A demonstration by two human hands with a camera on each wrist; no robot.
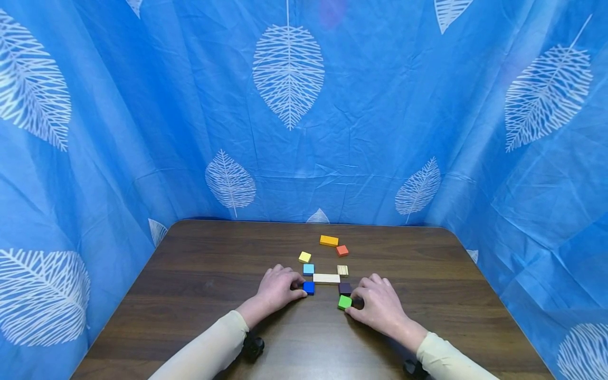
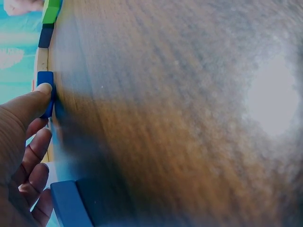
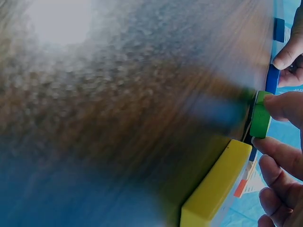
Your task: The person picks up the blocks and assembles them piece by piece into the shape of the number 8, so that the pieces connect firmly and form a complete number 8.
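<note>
A blue curtain [image 1: 142, 132] with white leaf prints is hanging beyond the left, far and right edges of the brown tabletop [image 1: 214, 248]. From the left-edge side, the left hand [image 1: 277, 290] is pinching the blue block [image 1: 309, 288], its grip narrow; the block is sitting about midway between the left and right edges. Beyond it, toward the far edge, the light-blue block [image 1: 308, 269] and then the turned yellow block [image 1: 305, 257] are lying. The cream bar [image 1: 326, 278] is running roughly parallel to the far edge. The orange block [image 1: 329, 240] is lying closest to that edge, the red block [image 1: 342, 250] just to its right. Farther right than the bar, the striped block [image 1: 343, 270], the dark block [image 1: 344, 288] and the green block [image 1: 344, 302] are forming a line away from the far edge. Rightmost, the right hand [image 1: 380, 303] is holding the green block, its grip narrow between thumb and forefinger.
</note>
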